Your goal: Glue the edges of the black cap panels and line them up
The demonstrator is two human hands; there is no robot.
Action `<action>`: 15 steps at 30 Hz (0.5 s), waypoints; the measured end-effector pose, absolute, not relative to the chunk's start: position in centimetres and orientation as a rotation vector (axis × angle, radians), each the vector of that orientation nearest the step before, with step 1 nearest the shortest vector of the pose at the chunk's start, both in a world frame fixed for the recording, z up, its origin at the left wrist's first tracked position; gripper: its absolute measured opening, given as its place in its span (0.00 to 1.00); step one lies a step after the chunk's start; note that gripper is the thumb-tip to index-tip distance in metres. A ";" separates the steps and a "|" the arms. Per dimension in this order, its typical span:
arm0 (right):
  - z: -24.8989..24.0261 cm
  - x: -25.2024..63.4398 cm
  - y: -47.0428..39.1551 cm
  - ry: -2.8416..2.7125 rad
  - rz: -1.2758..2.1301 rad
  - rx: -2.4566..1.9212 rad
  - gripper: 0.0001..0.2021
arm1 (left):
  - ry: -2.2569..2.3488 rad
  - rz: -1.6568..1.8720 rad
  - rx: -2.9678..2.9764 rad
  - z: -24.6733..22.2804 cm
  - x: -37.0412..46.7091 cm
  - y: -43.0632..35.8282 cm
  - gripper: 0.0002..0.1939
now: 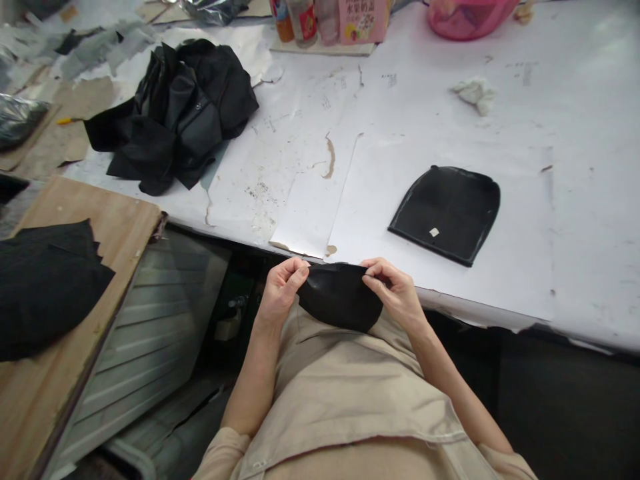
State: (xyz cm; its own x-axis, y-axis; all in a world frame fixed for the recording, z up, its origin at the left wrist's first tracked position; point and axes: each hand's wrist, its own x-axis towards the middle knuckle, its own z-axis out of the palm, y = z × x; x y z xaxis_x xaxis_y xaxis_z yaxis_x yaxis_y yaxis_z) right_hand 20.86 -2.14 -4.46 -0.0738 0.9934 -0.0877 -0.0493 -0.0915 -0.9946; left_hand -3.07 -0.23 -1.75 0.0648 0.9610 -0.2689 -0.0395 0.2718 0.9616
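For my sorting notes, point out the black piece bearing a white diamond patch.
The flat piece on the white table, beyond the right hand, has the patch; the held piece, crumpled heap and pile on the wooden board show none.

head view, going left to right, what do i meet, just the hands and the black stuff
Black stack → crumpled black pile → left hand → held black piece → right hand → flat black panel.
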 end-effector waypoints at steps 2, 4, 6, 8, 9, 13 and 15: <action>-4.5 20.6 -2.1 -1.130 1.372 -1.210 0.12 | 1.268 1.003 0.997 -1.7 -2.9 -0.3 0.24; -4.4 20.6 -2.0 -1.103 1.398 -1.208 0.13 | 1.268 1.021 0.994 -1.7 -2.8 -0.4 0.24; -4.4 20.7 -1.9 -1.087 1.416 -1.205 0.15 | 1.258 1.038 0.995 -1.8 -2.8 -0.5 0.25; -4.5 20.9 -1.9 -1.095 1.426 -1.199 0.15 | 1.240 1.047 1.001 -1.8 -2.8 -0.6 0.24; -4.6 21.0 -2.0 -1.112 1.429 -1.193 0.15 | 1.228 1.053 1.005 -1.8 -2.8 -0.7 0.24; -4.7 21.5 -1.9 -1.195 1.484 -1.167 0.16 | 1.180 1.075 1.017 -1.8 -3.0 -0.9 0.23; -4.6 21.7 -1.9 -1.202 1.506 -1.179 0.20 | 1.185 1.074 1.025 -1.7 -3.0 -0.9 0.23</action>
State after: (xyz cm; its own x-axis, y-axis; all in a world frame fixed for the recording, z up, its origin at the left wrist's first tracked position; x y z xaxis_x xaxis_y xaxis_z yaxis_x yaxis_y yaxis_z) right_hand 21.73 -1.87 -4.61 -0.1901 0.9690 -0.1579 -0.0612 -0.1722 -0.9832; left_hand -3.00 -0.94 -1.68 0.0622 0.9804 -0.1867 -0.0901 0.1918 0.9773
